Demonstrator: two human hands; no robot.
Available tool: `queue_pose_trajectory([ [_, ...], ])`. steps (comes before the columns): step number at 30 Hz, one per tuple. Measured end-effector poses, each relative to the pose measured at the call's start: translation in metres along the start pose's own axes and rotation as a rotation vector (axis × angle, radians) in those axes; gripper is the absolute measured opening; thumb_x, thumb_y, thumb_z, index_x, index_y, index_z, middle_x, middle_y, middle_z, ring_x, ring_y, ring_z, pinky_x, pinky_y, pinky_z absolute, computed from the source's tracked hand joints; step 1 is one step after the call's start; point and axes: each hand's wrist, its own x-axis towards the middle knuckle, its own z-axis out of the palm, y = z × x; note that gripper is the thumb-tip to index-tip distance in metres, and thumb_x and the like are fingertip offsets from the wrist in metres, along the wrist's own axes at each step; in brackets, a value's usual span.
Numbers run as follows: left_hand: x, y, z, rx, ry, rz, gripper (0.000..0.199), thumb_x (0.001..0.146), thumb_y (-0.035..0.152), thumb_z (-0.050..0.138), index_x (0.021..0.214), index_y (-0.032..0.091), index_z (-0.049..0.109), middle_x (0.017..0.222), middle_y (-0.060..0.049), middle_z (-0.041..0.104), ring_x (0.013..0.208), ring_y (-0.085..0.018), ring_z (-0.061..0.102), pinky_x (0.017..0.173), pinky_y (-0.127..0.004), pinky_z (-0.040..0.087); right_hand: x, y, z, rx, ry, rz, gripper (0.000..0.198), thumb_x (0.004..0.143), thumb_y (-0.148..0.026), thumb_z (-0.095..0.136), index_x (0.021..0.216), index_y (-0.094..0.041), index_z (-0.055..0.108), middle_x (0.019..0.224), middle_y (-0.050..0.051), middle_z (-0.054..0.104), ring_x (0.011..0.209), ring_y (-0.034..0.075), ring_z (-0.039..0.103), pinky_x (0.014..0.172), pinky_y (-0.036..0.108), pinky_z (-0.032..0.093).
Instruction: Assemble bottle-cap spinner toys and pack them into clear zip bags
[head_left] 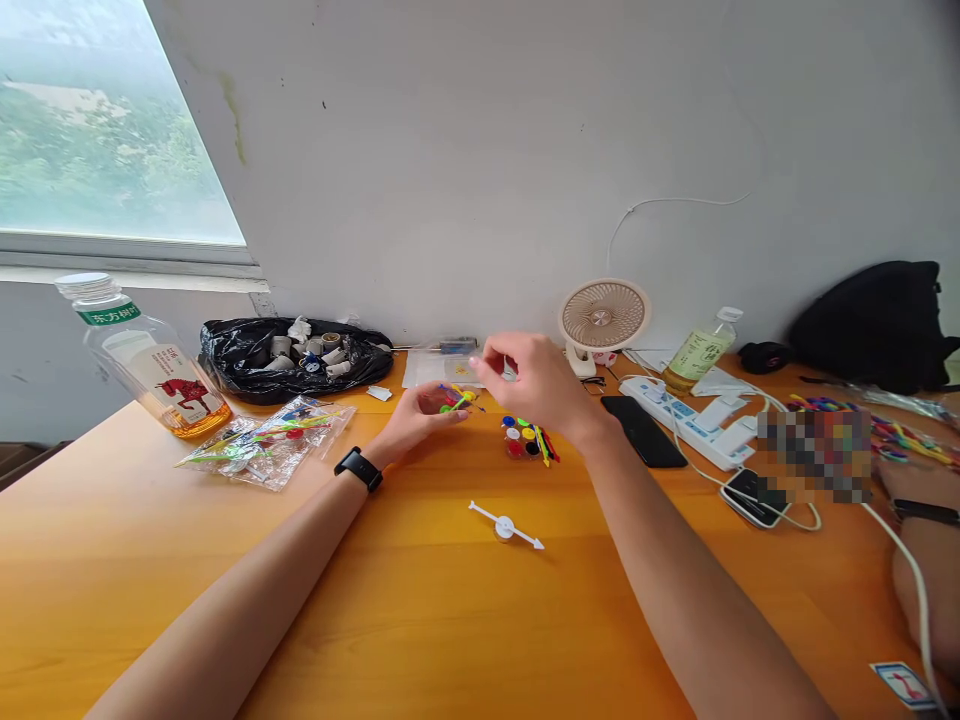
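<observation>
My left hand is curled round a small bunch of coloured plastic pieces, among them yellow, green and blue arrow-like parts. Just above and to the right, my right hand is raised with its fingers curled in; whether anything is between the fingertips is hidden. Below that hand lies a group of small round discs in blue, white, yellow, red and black, with coloured arrows along their right side. Nearer to me, a white arrow spinner rests on a round clear base.
At left stand a large bottle and clear bags of coloured parts. Behind are a black plastic bag and a fan. A phone, power strip and cables lie right, near another person's arm.
</observation>
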Motion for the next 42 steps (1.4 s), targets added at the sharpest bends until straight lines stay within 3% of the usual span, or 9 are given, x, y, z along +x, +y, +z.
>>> queue_pose_trajectory([
  [4,0.002,-0.007,-0.002,0.035,-0.016,-0.039,0.059,0.068,0.044,0.095,0.114,0.016,0.071,0.104,-0.009,0.08,0.095,-0.024,0.075,0.087,-0.034,0.057,-0.007,0.001,0.002,0.146,-0.681,0.1,0.018,0.085,-0.037,0.076,0.08,-0.021,0.07,0.076,-0.001,0.071,0.058,0.013,0.059,0.054,0.027,0.036],
  [8,0.001,-0.016,-0.001,0.037,-0.02,-0.059,0.06,0.072,0.043,0.093,0.121,0.016,0.069,0.109,-0.012,0.08,0.1,-0.027,0.076,0.092,-0.039,0.058,-0.012,-0.002,0.045,0.027,-1.381,0.154,0.023,0.069,-0.035,0.087,0.077,-0.017,0.074,0.074,0.001,0.075,0.07,0.018,0.07,0.058,0.025,0.043],
  [12,0.0,-0.016,-0.001,-0.001,-0.063,-0.06,0.051,0.076,0.042,0.09,0.114,0.015,0.072,0.118,-0.014,0.078,0.106,-0.029,0.075,0.096,-0.042,0.058,-0.014,-0.007,0.078,0.084,-1.442,0.104,0.015,0.069,-0.018,0.083,0.074,-0.016,0.069,0.065,-0.001,0.072,0.069,0.018,0.072,0.06,0.023,0.046],
  [16,-0.001,-0.011,-0.003,0.039,-0.04,-0.033,0.049,0.07,0.041,0.092,0.107,0.013,0.077,0.106,-0.012,0.081,0.097,-0.028,0.076,0.085,-0.035,0.06,-0.01,-0.004,0.062,0.569,-1.202,0.141,0.013,0.078,-0.026,0.078,0.079,-0.016,0.07,0.069,0.0,0.074,0.064,0.015,0.071,0.061,0.023,0.052],
  [20,-0.002,-0.009,-0.002,0.062,-0.056,-0.025,0.039,0.072,0.04,0.092,0.095,0.012,0.078,0.092,-0.008,0.081,0.084,-0.024,0.076,0.072,-0.029,0.058,0.001,0.006,0.028,0.862,-0.494,0.147,0.028,0.085,-0.043,0.076,0.086,-0.015,0.079,0.077,0.004,0.076,0.062,0.013,0.065,0.058,0.024,0.051],
  [23,-0.001,-0.012,-0.001,0.023,-0.054,-0.061,0.047,0.073,0.041,0.092,0.109,0.014,0.077,0.104,-0.01,0.081,0.093,-0.025,0.077,0.083,-0.032,0.06,0.009,0.016,0.018,0.874,0.062,0.187,0.033,0.083,-0.049,0.08,0.089,-0.017,0.081,0.079,0.004,0.077,0.061,0.012,0.061,0.056,0.024,0.05],
  [25,-0.001,-0.016,0.001,0.012,-0.052,-0.077,0.053,0.072,0.041,0.093,0.115,0.015,0.077,0.108,-0.011,0.081,0.098,-0.026,0.077,0.088,-0.035,0.06,0.011,0.022,0.021,0.865,0.285,0.234,0.035,0.083,-0.051,0.08,0.091,-0.017,0.081,0.079,0.005,0.077,0.057,0.011,0.058,0.053,0.024,0.049],
  [34,-0.002,-0.015,0.003,-0.042,-0.073,-0.101,0.054,0.071,0.04,0.094,0.116,0.015,0.076,0.108,-0.011,0.081,0.098,-0.026,0.077,0.09,-0.036,0.06,0.01,0.017,0.053,0.838,0.147,0.238,0.039,0.088,-0.054,0.074,0.087,-0.016,0.081,0.076,0.005,0.076,0.046,0.01,0.053,0.044,0.024,0.043],
  [42,-0.001,-0.016,0.001,0.014,-0.066,-0.076,0.055,0.072,0.043,0.093,0.117,0.015,0.075,0.108,-0.012,0.081,0.1,-0.027,0.077,0.09,-0.038,0.06,0.009,0.009,0.037,0.718,0.308,0.153,0.036,0.092,-0.052,0.07,0.088,-0.018,0.08,0.07,0.002,0.07,0.058,0.014,0.06,0.055,0.026,0.048],
])
